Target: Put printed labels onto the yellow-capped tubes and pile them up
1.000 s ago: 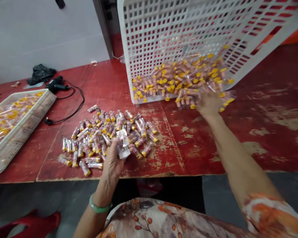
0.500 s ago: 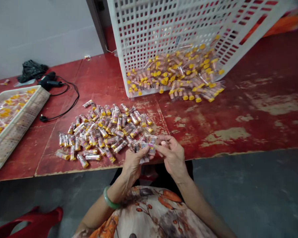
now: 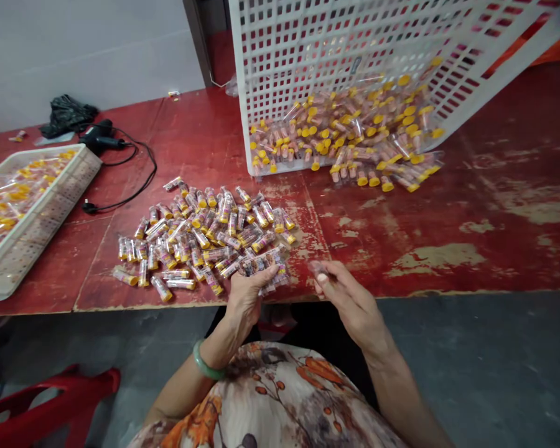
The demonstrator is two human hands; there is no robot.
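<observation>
My left hand (image 3: 248, 292) is closed on a small stack of printed plastic sleeves (image 3: 266, 266), its thumb pressed flat on top. To the right of it, my right hand (image 3: 354, 308) pinches a small see-through plastic piece (image 3: 318, 269), too blurred to tell its exact kind. Both hands are at the table's front edge, apart from each other. Just beyond my left hand spreads a loose pile of small clear tubes with yellow caps and printed wraps (image 3: 200, 233).
A white perforated basket (image 3: 280, 81) lies tipped on its side, yellow-capped tubes (image 3: 364, 130) spilling onto the red table (image 3: 424, 218). At left are a white tray of tubes (image 3: 74, 180), a black hair-dryer-like tool (image 3: 103, 138) with a cord, and a black plastic bag (image 3: 68, 115). A red stool (image 3: 74, 398) stands below.
My right hand has drawn away from the sleeves to the right, with a small see-through piece between its fingers. My left hand still holds the stack. The view has shifted slightly.
</observation>
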